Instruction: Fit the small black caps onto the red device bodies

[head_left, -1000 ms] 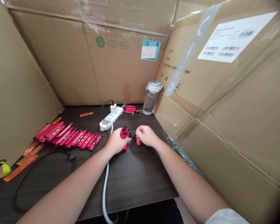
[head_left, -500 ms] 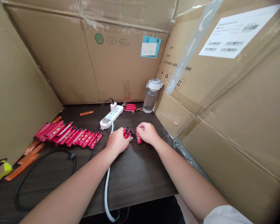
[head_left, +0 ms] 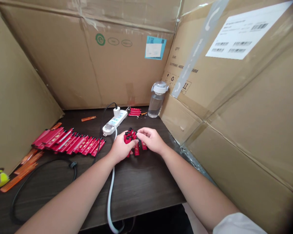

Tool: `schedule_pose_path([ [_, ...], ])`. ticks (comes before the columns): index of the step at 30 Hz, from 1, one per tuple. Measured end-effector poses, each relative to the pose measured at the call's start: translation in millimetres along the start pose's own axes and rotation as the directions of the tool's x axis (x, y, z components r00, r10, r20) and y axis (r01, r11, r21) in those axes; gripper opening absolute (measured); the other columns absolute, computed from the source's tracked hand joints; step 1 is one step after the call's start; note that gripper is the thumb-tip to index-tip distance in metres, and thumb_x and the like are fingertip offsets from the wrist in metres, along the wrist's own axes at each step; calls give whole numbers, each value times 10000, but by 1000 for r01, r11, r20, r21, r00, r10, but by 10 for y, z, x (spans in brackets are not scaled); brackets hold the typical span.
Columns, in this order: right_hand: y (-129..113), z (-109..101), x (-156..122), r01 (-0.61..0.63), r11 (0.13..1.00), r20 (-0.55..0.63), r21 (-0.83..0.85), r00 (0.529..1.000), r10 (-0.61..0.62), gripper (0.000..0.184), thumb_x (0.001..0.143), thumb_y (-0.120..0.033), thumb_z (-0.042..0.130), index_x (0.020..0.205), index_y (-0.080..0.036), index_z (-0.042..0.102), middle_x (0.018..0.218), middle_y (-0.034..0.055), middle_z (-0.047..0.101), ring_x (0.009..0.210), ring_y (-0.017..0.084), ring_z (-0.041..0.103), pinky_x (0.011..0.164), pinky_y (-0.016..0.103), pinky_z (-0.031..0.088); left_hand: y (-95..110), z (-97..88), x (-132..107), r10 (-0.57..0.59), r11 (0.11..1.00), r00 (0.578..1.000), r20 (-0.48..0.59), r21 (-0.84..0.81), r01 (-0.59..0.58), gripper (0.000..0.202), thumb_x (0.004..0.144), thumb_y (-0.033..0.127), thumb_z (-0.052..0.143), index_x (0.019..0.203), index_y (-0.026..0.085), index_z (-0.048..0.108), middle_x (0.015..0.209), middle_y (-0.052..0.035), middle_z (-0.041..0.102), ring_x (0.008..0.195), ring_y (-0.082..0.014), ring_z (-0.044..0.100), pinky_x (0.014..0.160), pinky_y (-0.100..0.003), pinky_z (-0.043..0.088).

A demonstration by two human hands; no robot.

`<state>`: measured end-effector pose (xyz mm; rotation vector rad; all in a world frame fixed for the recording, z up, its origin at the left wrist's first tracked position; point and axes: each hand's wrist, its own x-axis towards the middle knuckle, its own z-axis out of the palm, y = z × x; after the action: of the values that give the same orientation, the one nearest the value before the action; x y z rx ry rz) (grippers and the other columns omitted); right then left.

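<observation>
My left grip (head_left: 120,148) and right grip (head_left: 150,139) are bare, as are my left forearm (head_left: 68,198) and right forearm (head_left: 197,185). At the upper end of that right forearm, a white sleeve (head_left: 237,224) runs off the frame; it looks like soft cloth, though the view there is poor.

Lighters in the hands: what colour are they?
The lighters are red, black-tipped, best seen in the head view.
</observation>
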<state>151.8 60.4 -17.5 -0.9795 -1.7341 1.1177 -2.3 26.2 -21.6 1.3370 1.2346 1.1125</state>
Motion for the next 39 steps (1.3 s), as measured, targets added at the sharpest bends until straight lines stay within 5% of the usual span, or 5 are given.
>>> schedule_pose_path([
  [5,-50,40,-35,-7,996,14,93,1000,5,246,773,-402,625,771,-158,593,643,8,616,548,116,561,527,241,450,65,-1,-45,27,999,991,130,-29,-23,343,680,343,701,902,160,515,605,18,601,380,-117,546,319,-212,426],
  [10,-45,-1,-42,-11,985,20,173,1000,8,240,793,-408,600,793,-168,599,627,-4,617,496,112,551,503,243,443,31,8,-40,10,989,999,50,-145,-3,404,684,372,706,977,163,523,675,-6,637,483,-140,606,378,-238,498],
  [19,-73,-28,-85,103,973,77,-209,993,-89,194,911,-266,393,849,-182,556,617,-10,615,567,117,589,583,237,456,46,39,-74,-25,970,995,94,-238,46,452,683,364,709,1019,168,479,678,-19,642,525,-178,633,359,-247,494],
  [30,63,27,-55,363,856,50,-367,927,-372,171,845,-188,372,683,-211,422,494,-32,528,474,115,507,534,231,407,150,50,-143,45,995,989,144,-93,-32,328,699,285,666,953,164,496,604,-1,618,462,-150,598,350,-226,479],
  [39,79,101,19,283,694,-78,-662,895,-440,152,777,-203,361,628,-219,391,526,17,511,512,143,479,538,254,365,106,136,-104,-61,990,998,14,-130,63,334,703,256,612,1010,166,513,546,11,586,483,-181,611,330,-234,468],
])
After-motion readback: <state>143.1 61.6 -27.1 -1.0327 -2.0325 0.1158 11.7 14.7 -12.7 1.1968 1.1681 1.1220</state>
